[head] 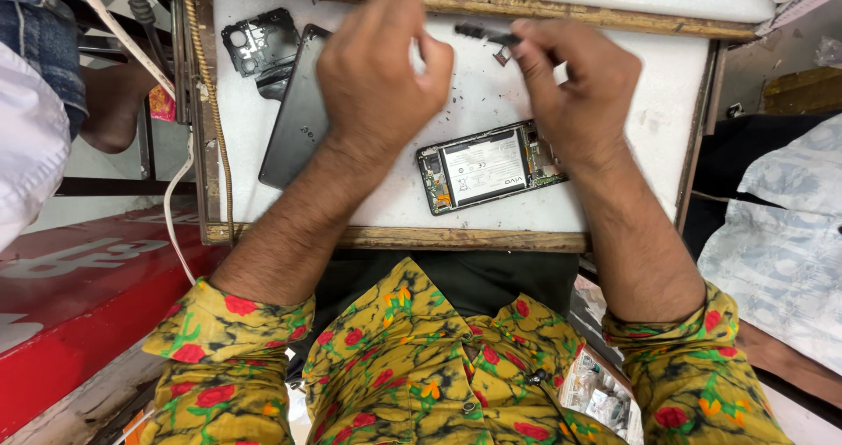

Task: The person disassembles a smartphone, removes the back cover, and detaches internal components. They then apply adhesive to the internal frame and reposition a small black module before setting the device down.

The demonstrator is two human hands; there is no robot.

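right hand (579, 81) pinching tweezers (487, 33) — opened phone (488, 166) below

Your counter (614, 129) has a matt white top, scuffed and speckled with dark grit, framed in worn, rough wood. The opened phone (487, 166) shows a battery with a smooth pale label, edged by glinting metal parts and green circuit board. The back cover (294, 121) beside it is smooth dark plastic with a dull sheen. The camera frame (259, 42) looks like black moulded plastic. The tool (487, 33) by your right hand (579, 85) appears dark and matt. Your sleeves are soft printed cloth.
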